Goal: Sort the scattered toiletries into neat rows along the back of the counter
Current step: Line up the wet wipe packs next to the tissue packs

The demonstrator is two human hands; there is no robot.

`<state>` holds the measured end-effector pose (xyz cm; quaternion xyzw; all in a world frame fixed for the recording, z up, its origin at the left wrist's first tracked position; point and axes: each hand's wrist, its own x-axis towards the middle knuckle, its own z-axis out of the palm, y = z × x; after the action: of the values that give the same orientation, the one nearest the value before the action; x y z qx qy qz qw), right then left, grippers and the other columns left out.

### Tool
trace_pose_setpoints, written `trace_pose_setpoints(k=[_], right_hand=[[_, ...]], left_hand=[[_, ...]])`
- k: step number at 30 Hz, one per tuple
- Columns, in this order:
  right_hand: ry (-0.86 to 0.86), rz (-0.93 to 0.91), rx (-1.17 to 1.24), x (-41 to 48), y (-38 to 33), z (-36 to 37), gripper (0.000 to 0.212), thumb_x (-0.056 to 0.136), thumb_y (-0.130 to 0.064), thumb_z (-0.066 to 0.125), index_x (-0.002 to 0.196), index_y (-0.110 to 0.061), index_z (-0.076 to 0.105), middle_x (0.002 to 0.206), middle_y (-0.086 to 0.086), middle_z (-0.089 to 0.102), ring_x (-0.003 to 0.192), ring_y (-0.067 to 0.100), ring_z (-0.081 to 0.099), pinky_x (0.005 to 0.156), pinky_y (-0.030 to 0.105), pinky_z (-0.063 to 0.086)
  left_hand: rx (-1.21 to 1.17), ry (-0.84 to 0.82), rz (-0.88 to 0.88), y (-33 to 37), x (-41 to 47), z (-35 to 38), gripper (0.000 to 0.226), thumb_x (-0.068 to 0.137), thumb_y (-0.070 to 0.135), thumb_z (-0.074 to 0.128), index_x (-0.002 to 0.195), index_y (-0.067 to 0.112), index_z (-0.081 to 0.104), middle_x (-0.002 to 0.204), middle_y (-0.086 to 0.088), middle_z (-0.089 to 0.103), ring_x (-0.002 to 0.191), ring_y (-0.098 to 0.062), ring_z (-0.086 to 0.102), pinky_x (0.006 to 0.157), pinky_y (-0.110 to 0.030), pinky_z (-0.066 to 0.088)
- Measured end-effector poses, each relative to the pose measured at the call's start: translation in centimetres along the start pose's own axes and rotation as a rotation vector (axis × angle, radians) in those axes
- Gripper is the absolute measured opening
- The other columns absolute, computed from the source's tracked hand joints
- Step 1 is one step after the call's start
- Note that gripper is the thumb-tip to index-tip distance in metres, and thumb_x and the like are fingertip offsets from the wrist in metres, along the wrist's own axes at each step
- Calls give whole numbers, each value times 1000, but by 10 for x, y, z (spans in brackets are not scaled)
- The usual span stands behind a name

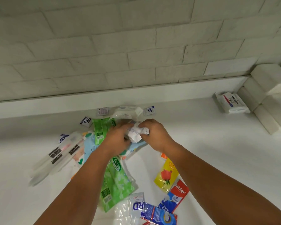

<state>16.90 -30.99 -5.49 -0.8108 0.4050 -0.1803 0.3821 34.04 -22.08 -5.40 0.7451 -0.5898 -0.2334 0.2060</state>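
Centrally, a white packet (135, 135) is gripped by both hands: the left hand (118, 139) at its nine o'clock, the right hand (155, 133) at three. A green pack (118, 184) is seen on the desk (217, 151) at six o'clock.

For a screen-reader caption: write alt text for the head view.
The left hand and right hand hold a white packet above toiletries scattered on a white counter: green wipe packs, toothpaste sachets, clear toothbrush cases. A brick wall stands behind.
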Motion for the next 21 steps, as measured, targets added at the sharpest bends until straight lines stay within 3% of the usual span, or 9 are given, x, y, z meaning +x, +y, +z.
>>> trace_pose_setpoints(k=[4, 6, 8, 10, 14, 16, 19, 21], right_hand=[[68, -17, 97, 1, -11, -4, 5, 84, -13, 71, 89, -11, 71, 102, 3, 64, 82, 7, 57, 74, 13, 38], [85, -6, 168, 1, -16, -6, 9, 84, -16, 71, 80, -10, 67, 97, 1, 65, 76, 8, 57, 70, 20, 42], [117, 22, 271, -1, -22, -11, 11, 85, -21, 71, 82, -11, 68, 96, 2, 69, 74, 15, 62, 71, 29, 49], [175, 28, 394, -6, -25, -23, 10, 86, -23, 70, 92, -15, 69, 88, -4, 68, 61, 9, 57, 65, 26, 48], [243, 25, 594, -17, -16, -49, 36, 84, -22, 75, 117, -18, 61, 106, -4, 68, 81, 20, 64, 75, 26, 54], [231, 64, 584, -26, -3, -61, 45, 85, -23, 74, 126, -17, 57, 112, -3, 68, 82, 13, 63, 78, 25, 54], [184, 71, 591, -41, 17, -75, 35, 89, -16, 69, 123, -13, 61, 111, 0, 72, 87, 8, 67, 82, 25, 55], [200, 105, 668, -50, 33, -88, 29, 91, -12, 67, 119, -13, 64, 110, 3, 73, 95, 14, 71, 86, 33, 57]], left_hand=[[-2, 82, 36, 0, 0, 2, 76, 63, 45, 74, 135, 35, 53, 132, 7, 58, 113, -18, 59, 98, -44, 49], [18, 159, 67, 5, -2, 3, 65, 68, 45, 78, 128, 30, 59, 121, 7, 65, 101, -15, 64, 89, -40, 53], [-12, 252, 85, 9, -4, 5, 46, 76, 38, 79, 118, 28, 64, 105, 10, 70, 87, -11, 66, 77, -36, 55], [-110, 317, 88, 18, -9, 5, 31, 84, 30, 76, 113, 26, 66, 95, 11, 72, 84, -7, 67, 74, -31, 55], [-400, 288, 29, 50, -14, 5, 24, 90, 26, 71, 113, 21, 66, 97, 15, 73, 89, 2, 68, 76, -20, 54], [-541, 258, -2, 70, -11, 10, 22, 93, 25, 68, 114, 19, 67, 99, 10, 75, 92, -5, 70, 77, -22, 54], [-772, 208, -62, 97, -3, 23, 21, 96, 23, 64, 116, 20, 68, 103, 6, 76, 98, -14, 71, 84, -28, 55], [-845, 146, -68, 117, 5, 37, 22, 97, 18, 62, 118, 17, 68, 107, 2, 76, 102, -19, 71, 90, -33, 55]])
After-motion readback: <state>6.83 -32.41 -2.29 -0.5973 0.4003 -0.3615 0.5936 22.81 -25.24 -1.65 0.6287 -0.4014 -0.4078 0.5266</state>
